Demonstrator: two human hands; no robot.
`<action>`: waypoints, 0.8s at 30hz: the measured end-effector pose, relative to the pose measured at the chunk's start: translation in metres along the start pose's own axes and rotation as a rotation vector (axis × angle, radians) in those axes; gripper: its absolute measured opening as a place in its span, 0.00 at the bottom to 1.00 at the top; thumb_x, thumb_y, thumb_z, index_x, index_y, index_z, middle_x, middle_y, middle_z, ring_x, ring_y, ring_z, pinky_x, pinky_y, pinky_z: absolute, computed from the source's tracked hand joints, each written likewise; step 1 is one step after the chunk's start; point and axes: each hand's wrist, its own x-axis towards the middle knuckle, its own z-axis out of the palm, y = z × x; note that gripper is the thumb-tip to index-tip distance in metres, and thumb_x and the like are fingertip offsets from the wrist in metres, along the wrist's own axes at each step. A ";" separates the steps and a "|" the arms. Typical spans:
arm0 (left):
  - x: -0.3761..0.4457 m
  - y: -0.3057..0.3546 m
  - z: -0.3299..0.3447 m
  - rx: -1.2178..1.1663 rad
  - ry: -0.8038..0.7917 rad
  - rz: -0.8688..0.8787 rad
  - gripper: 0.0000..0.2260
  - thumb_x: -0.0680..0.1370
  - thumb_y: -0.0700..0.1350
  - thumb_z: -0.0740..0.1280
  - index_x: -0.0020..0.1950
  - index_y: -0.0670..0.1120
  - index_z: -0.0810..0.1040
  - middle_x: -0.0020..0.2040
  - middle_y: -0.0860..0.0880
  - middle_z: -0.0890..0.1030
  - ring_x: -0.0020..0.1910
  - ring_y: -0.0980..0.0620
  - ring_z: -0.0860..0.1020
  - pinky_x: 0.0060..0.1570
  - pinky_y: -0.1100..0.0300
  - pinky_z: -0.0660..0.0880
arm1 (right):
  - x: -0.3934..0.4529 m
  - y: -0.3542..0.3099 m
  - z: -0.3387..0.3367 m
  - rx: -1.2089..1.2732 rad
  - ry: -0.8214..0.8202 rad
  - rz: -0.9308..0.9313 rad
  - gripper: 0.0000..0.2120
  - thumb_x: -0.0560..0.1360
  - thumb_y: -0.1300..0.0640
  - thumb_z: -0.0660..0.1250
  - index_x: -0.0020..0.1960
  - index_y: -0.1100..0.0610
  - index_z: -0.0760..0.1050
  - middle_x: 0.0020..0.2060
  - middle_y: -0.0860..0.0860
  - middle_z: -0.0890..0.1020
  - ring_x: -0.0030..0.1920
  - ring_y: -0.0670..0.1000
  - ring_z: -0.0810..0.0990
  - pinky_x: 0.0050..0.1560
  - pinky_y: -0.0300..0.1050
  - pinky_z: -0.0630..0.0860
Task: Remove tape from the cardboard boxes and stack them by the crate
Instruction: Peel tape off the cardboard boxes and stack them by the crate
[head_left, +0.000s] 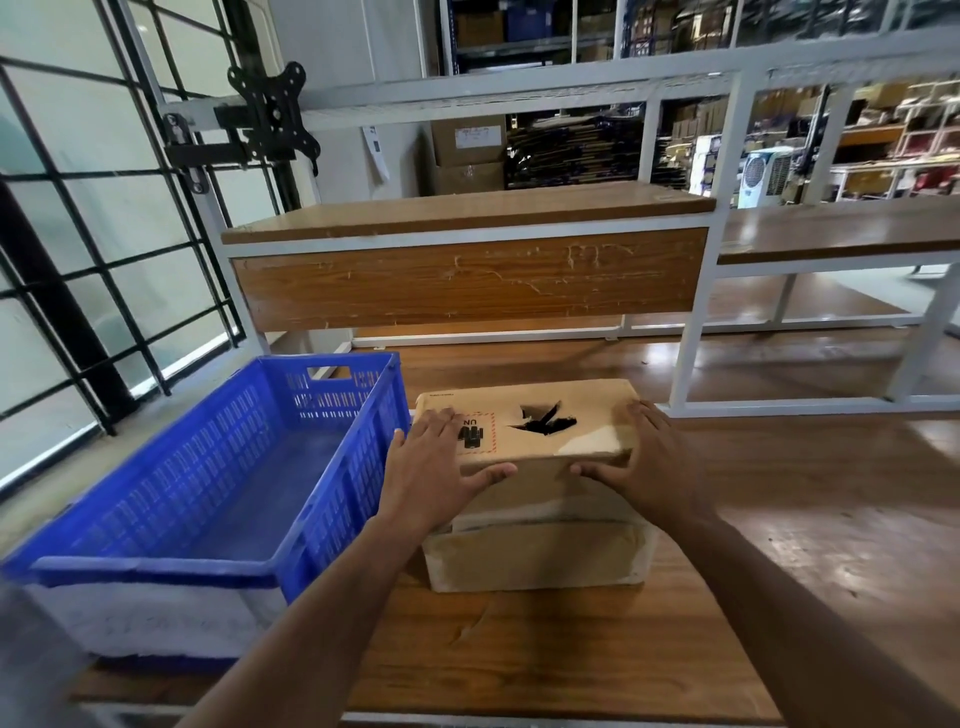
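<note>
A brown cardboard box (540, 415) with a torn black hole in its top lies on top of a second, lower cardboard box (540, 556). Both stand on the wooden table just right of the blue plastic crate (218, 483). My left hand (436, 467) holds the top box's left end, fingers over the top and thumb on the front face. My right hand (649, 462) holds its right end the same way. Glossy tape shows on the lower box's front.
The wooden table (779, 519) stretches to the right of the boxes. A raised wooden shelf on a white frame (467, 270) stands behind them. A window with black bars and a black monitor mount (270, 114) are at the left. Warehouse shelves fill the background.
</note>
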 end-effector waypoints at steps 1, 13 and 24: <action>-0.002 -0.001 -0.001 -0.047 -0.004 -0.030 0.51 0.67 0.82 0.52 0.81 0.51 0.57 0.82 0.50 0.56 0.81 0.48 0.53 0.75 0.41 0.62 | -0.007 0.003 0.003 0.137 0.051 0.035 0.54 0.59 0.25 0.69 0.74 0.56 0.62 0.70 0.53 0.71 0.68 0.53 0.70 0.62 0.53 0.75; -0.016 -0.008 -0.008 -0.357 0.006 -0.226 0.53 0.63 0.77 0.65 0.81 0.49 0.58 0.82 0.46 0.56 0.77 0.45 0.62 0.70 0.41 0.67 | -0.054 0.008 0.035 0.724 0.050 0.345 0.34 0.69 0.36 0.70 0.69 0.50 0.67 0.60 0.47 0.78 0.59 0.51 0.76 0.50 0.49 0.75; -0.066 -0.004 0.057 -1.146 -0.180 -0.375 0.32 0.74 0.60 0.70 0.74 0.53 0.66 0.63 0.51 0.79 0.58 0.55 0.81 0.49 0.63 0.80 | 0.015 -0.071 -0.057 0.116 0.144 -0.215 0.36 0.70 0.47 0.77 0.74 0.47 0.66 0.69 0.48 0.73 0.70 0.52 0.68 0.72 0.56 0.59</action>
